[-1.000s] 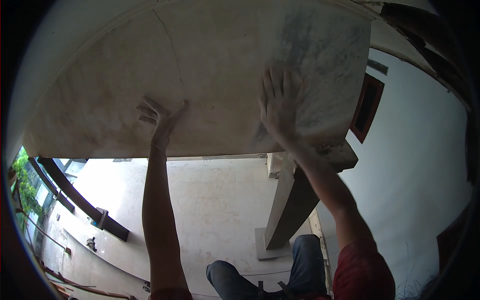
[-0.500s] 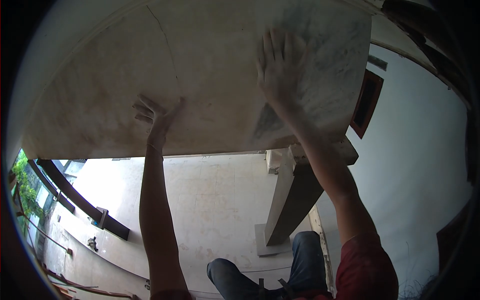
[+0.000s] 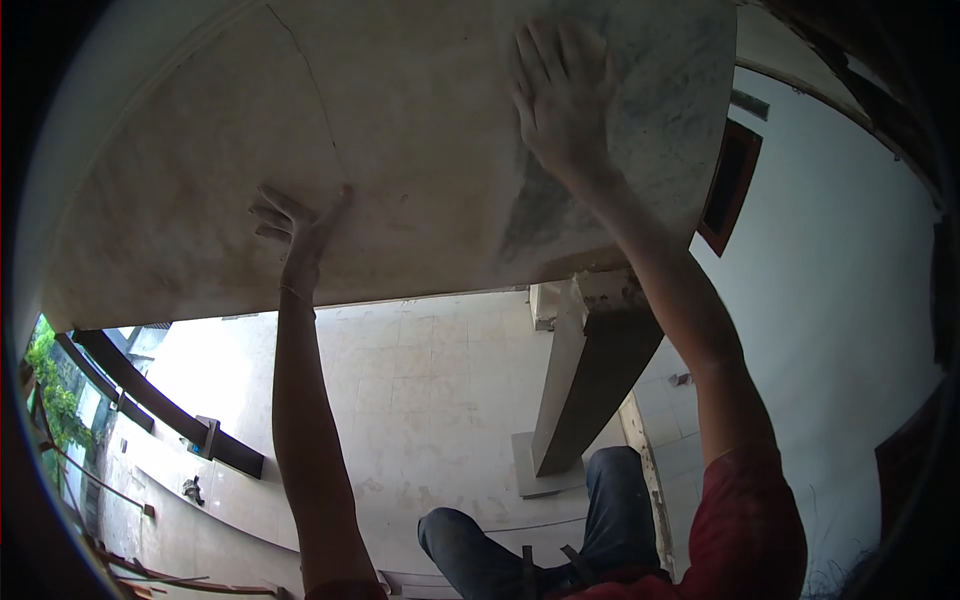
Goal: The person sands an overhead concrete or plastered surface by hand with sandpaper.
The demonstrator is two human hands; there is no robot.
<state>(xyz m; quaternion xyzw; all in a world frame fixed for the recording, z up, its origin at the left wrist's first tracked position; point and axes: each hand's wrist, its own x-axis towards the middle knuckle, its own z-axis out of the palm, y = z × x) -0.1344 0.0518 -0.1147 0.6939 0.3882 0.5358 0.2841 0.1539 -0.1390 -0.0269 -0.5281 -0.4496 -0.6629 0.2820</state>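
Note:
A broad beige plastered panel (image 3: 430, 140) with a thin dark crack fills the upper view above me. My left hand (image 3: 295, 222) touches its lower left part, fingers spread and thumb out near the crack's lower end, with nothing in it. My right hand (image 3: 562, 95) lies flat against the panel farther up and to the right, fingers stretched out. It is at the edge of a grey, smeared patch (image 3: 665, 110). Whether something thin lies under the right palm is hidden. Pale dust coats both hands.
A pillar (image 3: 595, 380) stands under the panel's right end. Far below are a pale tiled floor (image 3: 420, 390) and my bent knees (image 3: 615, 500). A white wall (image 3: 830, 260) with a brown-framed opening (image 3: 730, 188) is on the right. Dark curved beams (image 3: 150, 385) run at the left.
My right hand has slid slightly upward on the panel and turned, its forearm swinging right. My left hand keeps its place by the crack; the whole view has shifted a little.

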